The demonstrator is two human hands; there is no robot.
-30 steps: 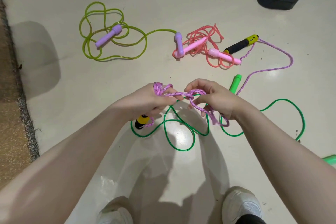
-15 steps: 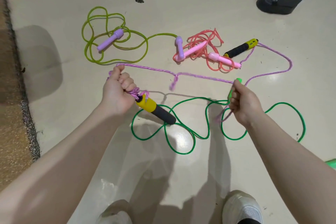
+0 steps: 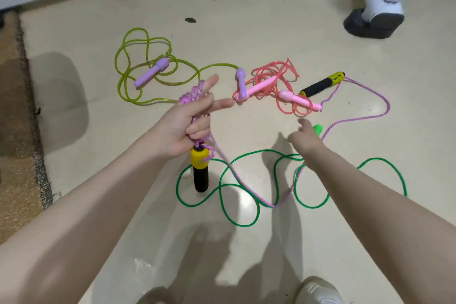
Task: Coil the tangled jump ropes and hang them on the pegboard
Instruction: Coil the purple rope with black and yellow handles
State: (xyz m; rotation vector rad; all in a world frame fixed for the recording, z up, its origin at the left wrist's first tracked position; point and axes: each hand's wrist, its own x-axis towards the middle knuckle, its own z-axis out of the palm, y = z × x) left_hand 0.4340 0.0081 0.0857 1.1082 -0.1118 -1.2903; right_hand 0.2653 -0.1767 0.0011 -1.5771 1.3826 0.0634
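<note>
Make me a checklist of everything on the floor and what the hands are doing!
Surface: cream floor, scuffed; rug at left.
Job's things: purple rope partly coiled in left hand, one handle hanging; green rope, yellow rope, pink rope loose on floor.
Clutter: dark speck.
Grippers: left hand holds coils; right hand reaching, holding nothing.
Cables: nothing seen.
Surroundings: white stand; shoe; pegboard not seen.
</note>
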